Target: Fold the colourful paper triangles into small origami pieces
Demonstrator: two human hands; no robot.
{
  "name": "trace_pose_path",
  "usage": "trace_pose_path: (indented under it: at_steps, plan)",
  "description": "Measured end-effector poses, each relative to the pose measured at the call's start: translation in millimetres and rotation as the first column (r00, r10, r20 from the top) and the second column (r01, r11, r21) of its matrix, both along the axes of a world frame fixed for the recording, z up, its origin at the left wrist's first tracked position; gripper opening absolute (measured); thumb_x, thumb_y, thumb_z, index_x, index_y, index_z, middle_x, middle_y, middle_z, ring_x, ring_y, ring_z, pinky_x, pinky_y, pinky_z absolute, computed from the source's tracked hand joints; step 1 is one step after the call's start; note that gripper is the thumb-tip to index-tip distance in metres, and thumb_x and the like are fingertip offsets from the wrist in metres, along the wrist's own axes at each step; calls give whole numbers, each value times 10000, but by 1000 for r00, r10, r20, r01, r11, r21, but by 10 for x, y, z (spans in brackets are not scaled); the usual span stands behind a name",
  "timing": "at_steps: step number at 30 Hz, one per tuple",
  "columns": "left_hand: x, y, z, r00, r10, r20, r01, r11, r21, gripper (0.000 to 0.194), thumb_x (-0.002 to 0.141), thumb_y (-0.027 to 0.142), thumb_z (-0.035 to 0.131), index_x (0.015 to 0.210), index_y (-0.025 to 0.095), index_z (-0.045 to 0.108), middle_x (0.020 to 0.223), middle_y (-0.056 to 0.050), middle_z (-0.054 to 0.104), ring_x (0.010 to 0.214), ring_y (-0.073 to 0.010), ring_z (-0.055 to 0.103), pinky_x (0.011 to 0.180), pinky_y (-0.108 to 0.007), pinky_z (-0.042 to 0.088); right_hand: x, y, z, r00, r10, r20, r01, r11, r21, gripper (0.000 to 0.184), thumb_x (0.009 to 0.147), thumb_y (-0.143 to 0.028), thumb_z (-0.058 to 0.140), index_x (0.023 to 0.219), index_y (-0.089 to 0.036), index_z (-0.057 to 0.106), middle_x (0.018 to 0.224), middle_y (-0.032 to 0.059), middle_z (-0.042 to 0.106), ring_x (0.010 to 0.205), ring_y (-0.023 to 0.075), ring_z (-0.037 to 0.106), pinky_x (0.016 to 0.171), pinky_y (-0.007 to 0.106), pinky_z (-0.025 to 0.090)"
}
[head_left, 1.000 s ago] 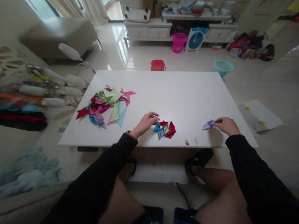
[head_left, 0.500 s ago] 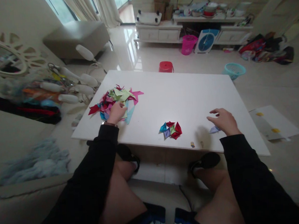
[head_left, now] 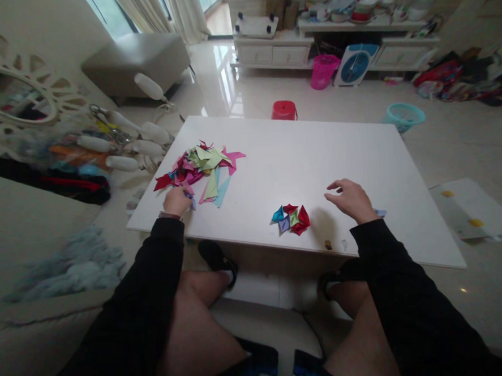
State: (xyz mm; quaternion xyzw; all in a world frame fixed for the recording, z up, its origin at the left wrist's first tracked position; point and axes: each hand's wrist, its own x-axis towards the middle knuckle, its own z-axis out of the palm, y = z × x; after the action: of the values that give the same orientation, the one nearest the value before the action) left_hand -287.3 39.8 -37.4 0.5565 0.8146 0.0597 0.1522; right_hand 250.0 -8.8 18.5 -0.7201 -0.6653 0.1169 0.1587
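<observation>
My left hand (head_left: pixel 176 201) is at the near edge of a pile of folded coloured paper (head_left: pixel 196 163), its fingers closed on a purple folded paper piece (head_left: pixel 192 201) that shows past the fingertips. My right hand (head_left: pixel 350 200) hovers over the table, thumb and fingers apart with nothing between them. A small cluster of folded paper pieces (head_left: pixel 293 219) in blue, purple, green and red lies to the left of that hand. Another purple paper piece (head_left: pixel 380 213) rests on the table, partly hidden behind my right wrist.
The white table (head_left: pixel 300 156) carries two small stickers near its front edge, one a yellow figure (head_left: pixel 328 244). Beyond it stand a red stool (head_left: pixel 284 110) and a turquoise basket (head_left: pixel 405 116). A lamp with several white shades (head_left: pixel 149 86) is close to the left side.
My right hand let go of the purple piece and moved left. My left hand left the cluster, reached the pile, and closed on a purple piece there. The view shifted slightly.
</observation>
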Motion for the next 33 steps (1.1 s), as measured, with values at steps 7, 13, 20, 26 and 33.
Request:
trace_pose_path:
  at_steps: [7, 13, 20, 26, 33]
  plan:
    - [162, 80, 143, 993, 7, -118, -1, 999, 47, 242, 693, 153, 683, 921, 131, 760, 965, -154, 728, 991, -319, 644, 849, -391, 497, 120, -35, -12, 1000, 4, -9, -4, 1000, 14, 247, 796, -373, 640, 941, -215, 763, 975, 97, 722, 867, 255, 661, 814, 401, 514]
    - [816, 234, 464, 945, -215, 248, 172, 968, 185, 178, 728, 216, 705, 872, 142, 780, 835, -80, 754, 809, -229, 668, 738, -300, 494, 194, -104, 22, 999, 8, -49, -6, 999, 34, 209, 820, -351, 630, 909, -208, 753, 980, 89, 734, 861, 233, 674, 837, 385, 522]
    - [2060, 114, 691, 585, -616, 528, 408, 786, 465, 193, 802, 300, 691, 885, 140, 760, 898, -84, 766, 820, -194, 671, 728, -285, 504, -84, -187, 100, 946, 115, -303, -87, 991, 103, 146, 851, -296, 629, 875, -189, 724, 846, 60, 746, 789, 200, 685, 760, 340, 527]
    - [2626, -102, 757, 305, -664, 683, 533, 713, 456, 181, 834, 303, 697, 897, 137, 729, 928, -95, 760, 863, -201, 700, 741, -289, 532, -379, -275, 153, 821, 303, -484, -241, 952, 187, 185, 874, -222, 612, 1042, -194, 684, 900, 50, 739, 800, 174, 680, 693, 295, 531]
    - [2731, -252, 710, 57, -495, 867, 628, 693, 354, 282, 826, 390, 750, 935, 136, 695, 918, -93, 739, 828, -195, 704, 776, -326, 566, -422, -336, 186, 785, 406, -468, -275, 905, 324, 420, 855, -182, 640, 1268, -260, 627, 1308, 103, 593, 1039, 210, 631, 702, 309, 549]
